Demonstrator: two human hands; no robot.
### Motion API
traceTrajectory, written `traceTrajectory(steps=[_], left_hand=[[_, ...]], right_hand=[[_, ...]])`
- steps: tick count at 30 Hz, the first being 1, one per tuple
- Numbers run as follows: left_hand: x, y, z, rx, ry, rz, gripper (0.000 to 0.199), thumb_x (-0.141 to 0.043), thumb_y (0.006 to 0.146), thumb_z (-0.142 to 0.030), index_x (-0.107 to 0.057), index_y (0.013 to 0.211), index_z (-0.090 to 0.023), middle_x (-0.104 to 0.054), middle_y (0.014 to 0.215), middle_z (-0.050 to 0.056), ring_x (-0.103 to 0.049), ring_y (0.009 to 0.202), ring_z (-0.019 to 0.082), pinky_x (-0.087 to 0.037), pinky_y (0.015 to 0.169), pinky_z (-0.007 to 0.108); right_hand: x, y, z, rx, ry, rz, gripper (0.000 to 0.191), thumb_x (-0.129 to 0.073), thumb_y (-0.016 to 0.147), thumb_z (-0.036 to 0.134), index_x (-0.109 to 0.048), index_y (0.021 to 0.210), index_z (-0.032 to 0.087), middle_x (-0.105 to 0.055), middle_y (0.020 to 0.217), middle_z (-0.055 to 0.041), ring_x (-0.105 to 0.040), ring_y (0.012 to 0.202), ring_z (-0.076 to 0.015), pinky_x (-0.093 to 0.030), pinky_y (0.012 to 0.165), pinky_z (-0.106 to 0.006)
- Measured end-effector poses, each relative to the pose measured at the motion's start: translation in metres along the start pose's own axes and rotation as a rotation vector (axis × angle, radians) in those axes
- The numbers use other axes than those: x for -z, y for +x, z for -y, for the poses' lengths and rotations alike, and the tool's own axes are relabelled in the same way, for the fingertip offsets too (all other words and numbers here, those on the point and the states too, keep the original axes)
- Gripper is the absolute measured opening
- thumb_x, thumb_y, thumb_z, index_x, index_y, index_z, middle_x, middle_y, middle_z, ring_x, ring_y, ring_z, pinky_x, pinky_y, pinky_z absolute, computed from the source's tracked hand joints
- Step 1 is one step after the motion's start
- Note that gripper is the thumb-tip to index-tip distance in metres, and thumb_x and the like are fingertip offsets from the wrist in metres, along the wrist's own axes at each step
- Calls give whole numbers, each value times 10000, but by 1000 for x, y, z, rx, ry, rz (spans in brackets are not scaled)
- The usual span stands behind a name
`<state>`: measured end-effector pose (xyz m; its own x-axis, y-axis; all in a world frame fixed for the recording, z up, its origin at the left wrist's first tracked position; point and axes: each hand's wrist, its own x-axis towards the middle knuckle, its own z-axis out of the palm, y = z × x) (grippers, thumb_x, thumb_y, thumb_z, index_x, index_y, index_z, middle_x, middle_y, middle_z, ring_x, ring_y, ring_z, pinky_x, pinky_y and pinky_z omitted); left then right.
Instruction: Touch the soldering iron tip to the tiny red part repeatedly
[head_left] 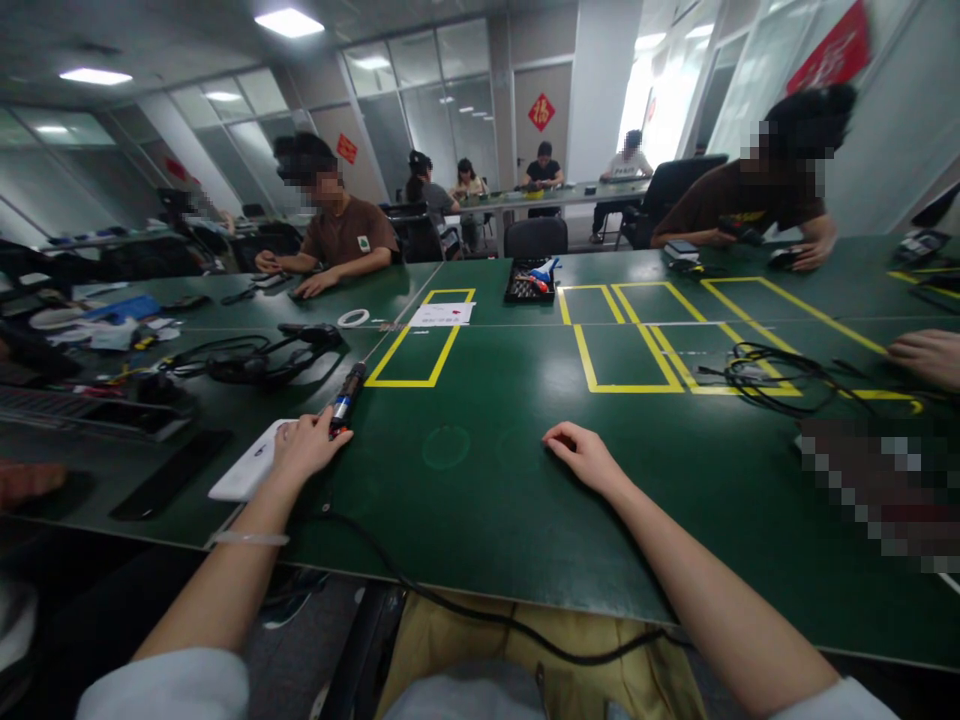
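Observation:
My left hand (307, 443) is closed around the near end of a black cylindrical tool (347, 395) with a blue and silver band, possibly a flashlight. A bit of red shows by my fingertips, and the far end of the tool points away from me. Under and beside that hand lies a flat white object (247, 468). My right hand (589, 455) rests on the green table (465, 500) with its fingers curled together, and nothing shows in it. A black cable (450, 607) runs from below my left wrist over the table's front edge and across my lap.
Yellow tape rectangles (401, 384) mark the table. A black tray (529, 297) holds blue and red items. Beyond the left hand lie a black headset-like device (262, 360) and a tape roll (354, 318). Coiled cables (757, 370) lie right. Co-workers (349, 235) sit opposite.

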<state>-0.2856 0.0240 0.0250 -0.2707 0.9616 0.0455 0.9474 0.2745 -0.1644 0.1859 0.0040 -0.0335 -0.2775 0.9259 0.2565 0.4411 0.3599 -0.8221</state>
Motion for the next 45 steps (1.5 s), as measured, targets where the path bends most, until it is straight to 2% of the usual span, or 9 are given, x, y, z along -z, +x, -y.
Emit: traceTrajectory(steps=[8, 12, 17, 20, 23, 27, 31, 34, 45], left_hand=[[11, -24, -22, 20, 15, -192, 465, -314, 882, -427, -579, 1067, -93, -579, 1094, 194, -567, 955, 326, -412, 818, 398], [31, -26, -62, 17, -289, -194, 432, -345, 886, -451, -585, 1060, -138, -648, 996, 142, -607, 906, 291, -437, 793, 381], [46, -45, -169, -415, -1095, 132, 402, -463, 850, -462, -620, 1027, -137, -661, 850, 61, -609, 757, 162, -467, 737, 285], [42, -64, -232, -605, -1322, 363, 428, -519, 837, -426, -617, 1120, -120, -633, 831, 48, -561, 699, 118, -452, 693, 261], [31, -78, -267, -688, -1425, 518, 556, -589, 809, -400, -507, 1283, -123, -586, 713, -10, -534, 649, 97, -434, 661, 244], [17, -84, -279, -691, -1487, 583, 589, -621, 792, -430, -488, 1269, -113, -562, 630, -39, -538, 616, 96, -427, 639, 240], [8, -82, -279, -558, -1586, 605, 421, -590, 800, -495, -559, 981, -116, -597, 672, -4, -557, 603, 97, -449, 646, 260], [3, -79, -279, -561, -1590, 647, 385, -656, 752, -480, -550, 862, -127, -610, 702, 7, -567, 630, 96, -457, 674, 262], [8, -82, -275, -651, -1564, 517, 320, -705, 715, -348, -541, 894, -139, -576, 805, -5, -539, 671, 73, -443, 680, 233]], right_hand=[[-1, 2, 0, -5, 3, 4, 176, -521, 861, 294, -658, 879, 184, -657, 816, -31, -584, 725, -164, -440, 678, -278], [-2, 2, 2, -15, 24, -5, 181, -526, 860, 306, -658, 879, 184, -658, 809, -28, -582, 718, -163, -440, 669, -274], [-1, 1, 0, -37, 117, 25, 191, -544, 852, 329, -657, 898, 182, -665, 802, -23, -590, 709, -159, -454, 673, -277], [0, 2, 0, -60, 237, 52, 219, -557, 850, 356, -641, 938, 175, -676, 804, -29, -609, 713, -158, -476, 698, -286], [0, 2, 1, -53, 410, 96, 277, -579, 844, 389, -606, 1011, 170, -686, 838, -38, -626, 724, -154, -494, 711, -291], [-3, 2, 5, -42, 506, 178, 298, -642, 801, 424, -595, 944, 168, -694, 850, -50, -635, 745, -159, -495, 706, -291], [-7, 3, 3, -66, 469, 83, 315, -669, 767, 447, -575, 898, 177, -659, 792, -28, -595, 668, -136, -480, 640, -269], [-9, 4, 0, -54, 410, 33, 302, -678, 752, 431, -552, 887, 192, -634, 776, -11, -567, 636, -123, -465, 599, -253], [-7, 5, -4, -41, 300, -13, 222, -590, 825, 403, -567, 877, 189, -603, 769, -7, -558, 669, -136, -457, 636, -263]])
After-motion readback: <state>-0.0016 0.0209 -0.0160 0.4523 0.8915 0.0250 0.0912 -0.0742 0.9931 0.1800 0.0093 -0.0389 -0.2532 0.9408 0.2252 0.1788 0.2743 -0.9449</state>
